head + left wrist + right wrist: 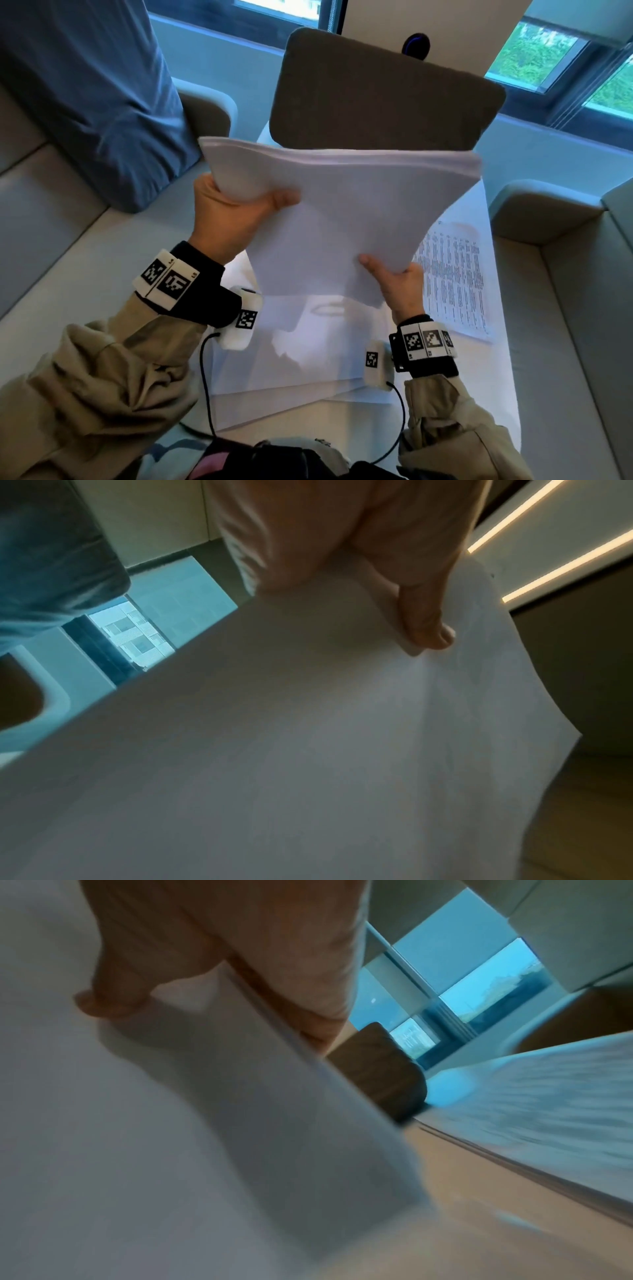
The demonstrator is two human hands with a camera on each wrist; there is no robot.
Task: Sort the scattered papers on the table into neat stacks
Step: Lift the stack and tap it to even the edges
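A thick stack of white paper point(346, 212) is lifted off the table, tilted, held between both hands. My left hand point(233, 212) grips its left edge, thumb on top, fingers underneath. My right hand point(394, 277) pinches the near right corner, thumb on top. The left wrist view shows the stack point(308, 750) from close by, with my left hand point(404, 610) pressing its thumb on the sheet. In the right wrist view my right hand point(212, 982) clamps the stack's edge point(274, 1096). Several blank sheets point(301, 370) lie fanned on the table below. A printed sheet point(455, 284) lies flat to the right.
The narrow white table point(500, 377) runs between pale bench seats point(51, 240). A dark grey pad point(383, 92) stands at the table's far end, below a window. A blue cushion point(92, 92) leans at the left. Cables point(205, 383) trail from both wrist cameras.
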